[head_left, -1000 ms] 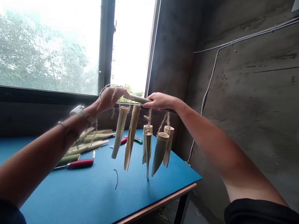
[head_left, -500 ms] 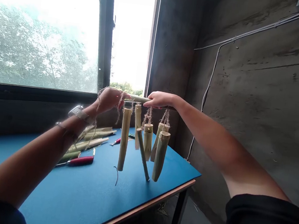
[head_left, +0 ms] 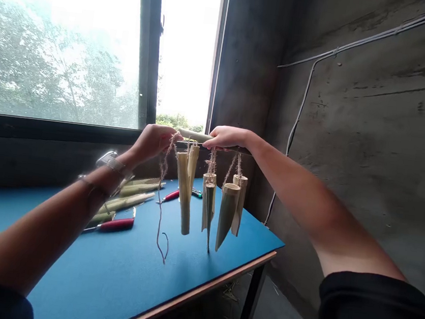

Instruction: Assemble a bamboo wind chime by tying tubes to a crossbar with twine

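over a blue table (head_left: 107, 275), left hand (head_left: 153, 142) and right hand (head_left: 227, 138) grip one rod (head_left: 194, 135) hung with six bamboo pieces (head_left: 227, 215).

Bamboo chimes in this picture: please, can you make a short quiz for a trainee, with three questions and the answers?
1. Which hand has the loose twine hanging from it, the left hand or the right hand?
2. True or false: the bamboo rod lies on the blue table.
3. What colour is the handle of the carving knife? A blue, B red, C green.

Key: 1 left; 2 false; 3 B.
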A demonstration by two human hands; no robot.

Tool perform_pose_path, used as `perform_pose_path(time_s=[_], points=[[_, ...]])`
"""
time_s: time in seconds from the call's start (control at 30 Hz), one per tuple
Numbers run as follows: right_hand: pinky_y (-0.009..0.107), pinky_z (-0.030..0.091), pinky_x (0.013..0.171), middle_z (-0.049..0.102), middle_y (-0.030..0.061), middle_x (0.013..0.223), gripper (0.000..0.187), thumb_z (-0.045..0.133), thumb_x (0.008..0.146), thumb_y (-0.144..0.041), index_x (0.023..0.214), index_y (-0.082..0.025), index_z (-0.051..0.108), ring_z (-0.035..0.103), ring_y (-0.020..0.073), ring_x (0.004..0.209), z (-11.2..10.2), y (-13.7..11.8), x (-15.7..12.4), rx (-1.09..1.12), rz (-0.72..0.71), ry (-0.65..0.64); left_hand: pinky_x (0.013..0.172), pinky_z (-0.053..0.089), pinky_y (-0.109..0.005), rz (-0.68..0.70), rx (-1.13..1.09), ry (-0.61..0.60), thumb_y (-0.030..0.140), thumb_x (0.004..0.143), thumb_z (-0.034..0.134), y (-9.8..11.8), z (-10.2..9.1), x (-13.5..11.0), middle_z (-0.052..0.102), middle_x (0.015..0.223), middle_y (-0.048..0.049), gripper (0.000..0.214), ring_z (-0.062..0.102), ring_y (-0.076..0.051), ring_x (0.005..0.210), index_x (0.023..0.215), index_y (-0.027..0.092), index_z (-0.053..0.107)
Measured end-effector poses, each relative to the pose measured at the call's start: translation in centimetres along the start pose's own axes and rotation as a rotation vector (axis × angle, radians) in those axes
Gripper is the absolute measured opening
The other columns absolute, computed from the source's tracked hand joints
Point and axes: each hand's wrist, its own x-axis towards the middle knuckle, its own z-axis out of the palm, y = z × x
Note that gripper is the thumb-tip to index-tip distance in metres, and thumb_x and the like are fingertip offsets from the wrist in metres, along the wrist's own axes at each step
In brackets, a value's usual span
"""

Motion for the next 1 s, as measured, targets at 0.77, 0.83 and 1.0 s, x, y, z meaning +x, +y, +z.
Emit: perform_pose_path(time_s=[0.77, 0.83, 1.0], points=[[0.022, 0.037, 0.052, 0.051, 0.0001, 0.062, 0.025, 0.051, 0.083, -0.032, 0.076, -0.009, 0.058, 0.046, 0.0073, 0.05, 0.5, -0.4, 0.2, -0.034, -0.01, -0.042, 0.077, 0.052, -0.037, -0.457, -0.638, -0.147, 0.033, 0.068, 0.072, -0.9, 0.1, 0.4, 0.068, 0.076, -0.0054, 0.029, 0.064, -0.017, 0.073, 0.083, 0.009, 0.065], [0.022, 0.037, 0.052, 0.051, 0.0001, 0.062, 0.025, 0.052, 0.082, -0.033, 0.077, -0.009, 0.058, 0.046, 0.007, 0.05, 0.5, -0.4, 0.1, -0.049, -0.015, -0.037, 0.081, 0.051, -0.039, -0.49, -0.668, -0.154, 0.034, 0.067, 0.073, -1.0, 0.1, 0.4, 0.069, 0.079, -0.0061, 0.03, 0.065, -0.018, 0.076, 0.083, 0.009, 0.065], [0.022, 0.037, 0.052, 0.052, -0.0002, 0.061, 0.027, 0.052, 0.082, -0.035, 0.081, -0.009, 0.06, 0.045, 0.0065, 0.047, 0.2, -0.3, -0.1, -0.08, 0.001, -0.029, 0.083, 0.051, -0.039, -0.528, -0.653, -0.153, 0.033, 0.064, 0.075, -0.5, 0.0, 0.4, 0.069, 0.076, -0.0058, 0.027, 0.066, -0.018, 0.075, 0.077, 0.011, 0.065]])
